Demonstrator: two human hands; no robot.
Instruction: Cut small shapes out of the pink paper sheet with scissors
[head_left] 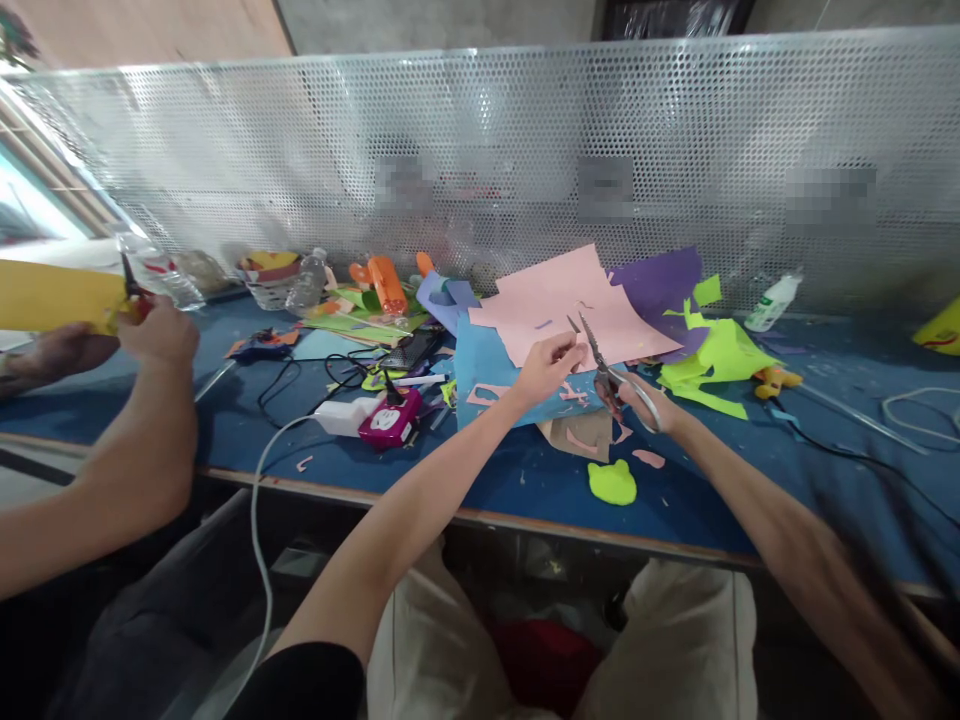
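Note:
My right hand (637, 400) is closed round the handles of a pair of scissors (596, 352), whose blades point up and away, slightly apart. My left hand (547, 365) pinches something small right beside the blades; it looks like a pink scrap but I cannot make it out. Both hands hover over a blue sheet (487, 370) and a large pink sheet (570, 305) on the blue table (720, 500). Pink offcuts (649, 458) and a lime-green bear-shaped cutout (613, 482) lie near the front edge.
A co-worker's hands (154, 330) at the left cut a yellow sheet (52, 295). Purple (660, 285) and lime paper (712, 360), a magenta device (390, 422) with cables, a white charger (341, 415), bottles (307, 282), a basket (270, 285) and a perforated metal screen (525, 150) fill the back.

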